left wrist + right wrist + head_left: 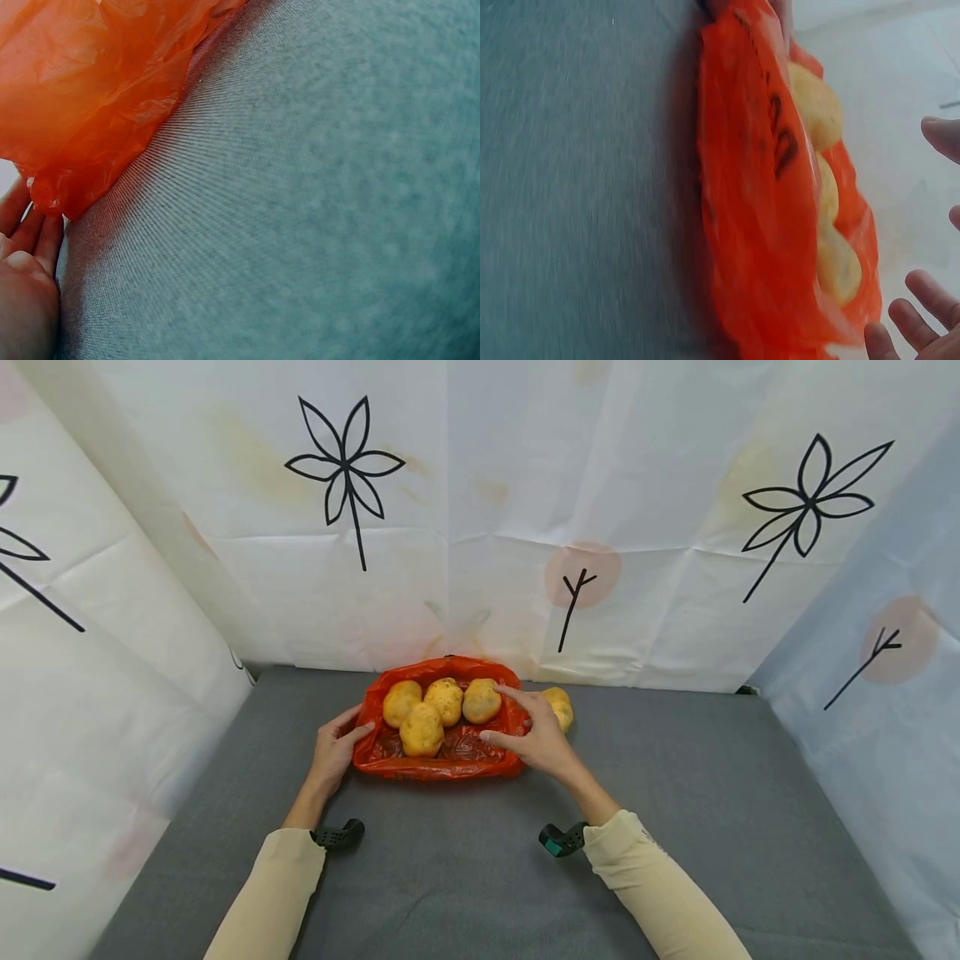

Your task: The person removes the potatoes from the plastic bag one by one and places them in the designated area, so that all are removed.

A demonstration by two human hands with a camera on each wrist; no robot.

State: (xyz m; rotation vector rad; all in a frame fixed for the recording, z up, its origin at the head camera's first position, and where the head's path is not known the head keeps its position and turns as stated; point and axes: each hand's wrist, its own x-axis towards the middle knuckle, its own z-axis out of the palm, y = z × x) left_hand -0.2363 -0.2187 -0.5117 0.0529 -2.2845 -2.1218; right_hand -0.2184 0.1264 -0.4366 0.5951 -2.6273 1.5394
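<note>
A red plastic bag [442,768] lies with its mouth spread wide, and several yellow potatoes [422,729] sit inside it. At the bag's left end my left hand [334,748] grips the rim, thumb over the edge and fingers outside; the left wrist view shows those fingers against the crumpled plastic [90,112]. My right hand [542,735] hovers over the bag's right side with thumb and fingers spread, holding nothing. Its fingertips overlap the rightmost potato [480,700] in the head view. In the right wrist view, these spread fingers [922,300] show beside the bag [757,187].
Another potato [558,706] lies on the grey tabletop [450,877] outside the bag, just behind my right hand. White cloth walls with printed flowers [345,464] rise at the table's back and both sides. A dark band [339,835] is on each wrist.
</note>
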